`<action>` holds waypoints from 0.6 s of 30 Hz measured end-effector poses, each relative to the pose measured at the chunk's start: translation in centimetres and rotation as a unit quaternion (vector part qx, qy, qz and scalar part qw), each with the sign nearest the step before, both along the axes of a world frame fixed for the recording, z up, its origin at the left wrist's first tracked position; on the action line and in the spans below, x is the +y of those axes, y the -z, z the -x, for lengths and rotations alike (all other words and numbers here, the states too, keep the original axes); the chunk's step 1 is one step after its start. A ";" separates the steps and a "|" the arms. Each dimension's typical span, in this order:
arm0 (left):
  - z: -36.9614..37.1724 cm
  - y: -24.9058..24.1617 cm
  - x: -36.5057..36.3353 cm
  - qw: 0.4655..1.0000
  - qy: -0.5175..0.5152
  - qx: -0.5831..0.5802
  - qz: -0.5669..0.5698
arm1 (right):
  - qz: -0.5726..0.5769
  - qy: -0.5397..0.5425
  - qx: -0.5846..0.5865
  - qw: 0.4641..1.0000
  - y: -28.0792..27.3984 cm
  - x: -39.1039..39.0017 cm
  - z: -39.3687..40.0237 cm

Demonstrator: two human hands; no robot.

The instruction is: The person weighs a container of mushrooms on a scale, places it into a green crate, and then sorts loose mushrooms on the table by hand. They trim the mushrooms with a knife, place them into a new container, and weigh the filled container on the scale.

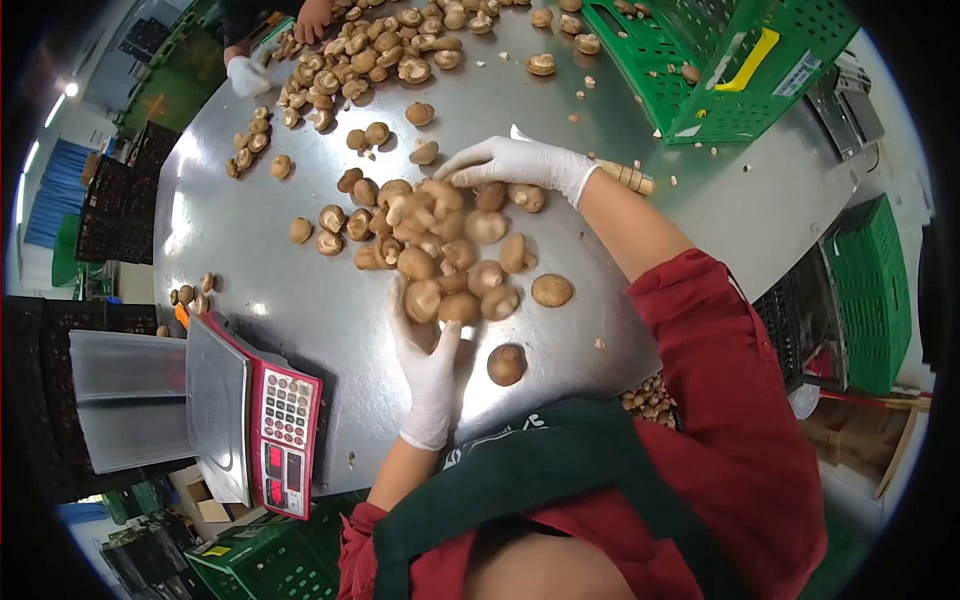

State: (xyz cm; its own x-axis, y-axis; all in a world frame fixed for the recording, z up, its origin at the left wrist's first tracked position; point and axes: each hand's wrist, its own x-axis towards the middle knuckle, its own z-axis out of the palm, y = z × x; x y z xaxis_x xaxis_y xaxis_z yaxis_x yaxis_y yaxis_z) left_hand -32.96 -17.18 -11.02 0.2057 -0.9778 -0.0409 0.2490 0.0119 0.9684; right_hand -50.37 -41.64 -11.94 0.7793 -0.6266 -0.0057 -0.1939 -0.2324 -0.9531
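A pile of brown shiitake mushrooms point(418, 264) lies on the metal table between my two white-gloved hands. A few mushrooms at the pile's top are blurred by motion. My left hand point(425, 365) is at the near side, thumb spread from the fingers, against the mushroom point(458, 308) at the edge. From the far side my right hand point(520, 163) reaches over the pile, its fingers stretched out and partly hidden by mushrooms. Neither hand is closed round a mushroom that I can see. Two single mushrooms, one large and flat point(551, 291), one darker point(506, 365), lie nearer my body.
The steel table point(600, 330) carries a larger mushroom heap point(370, 50) at the far side, near another person's gloved hand point(247, 76). A red scale point(285, 430) stands at left. A green crate point(740, 80) sits at upper right, a knife-like wooden handle point(625, 177) beside my right wrist.
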 end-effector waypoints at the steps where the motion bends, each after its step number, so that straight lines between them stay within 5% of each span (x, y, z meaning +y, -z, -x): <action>1: 0.9 -0.4 -0.1 0.999 0.000 0.046 -0.007 | -0.032 -0.013 0.024 0.999 -1.7 1.3 0.1; 5: 3.0 0.5 0.6 0.997 -0.015 0.073 -0.004 | -0.108 -0.012 0.110 0.988 -4.6 4.6 1.4; 10: 6.1 1.3 1.9 0.996 0.064 -0.052 0.028 | -0.169 0.012 0.093 0.981 -2.6 7.4 5.7; 12: 8.3 0.7 2.6 0.992 0.100 -0.072 0.033 | -0.069 0.023 0.057 0.996 -1.9 9.9 7.2; 16: 11.1 0.5 3.6 0.977 0.194 -0.084 0.018 | -0.158 0.106 0.104 0.976 -3.3 16.9 12.0; 18: 12.0 0.7 4.0 0.955 0.290 -0.060 0.017 | -0.086 0.131 0.082 0.984 -1.5 19.0 14.5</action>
State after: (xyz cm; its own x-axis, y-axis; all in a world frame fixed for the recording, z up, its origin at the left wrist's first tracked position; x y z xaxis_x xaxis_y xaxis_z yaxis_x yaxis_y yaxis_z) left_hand -44.93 -13.22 -11.68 -0.3690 -0.9293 -0.0176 0.1113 -0.0630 0.9918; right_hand -64.89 -22.60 -10.39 0.5700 -0.7850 -0.2426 -0.3810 0.0091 -0.9245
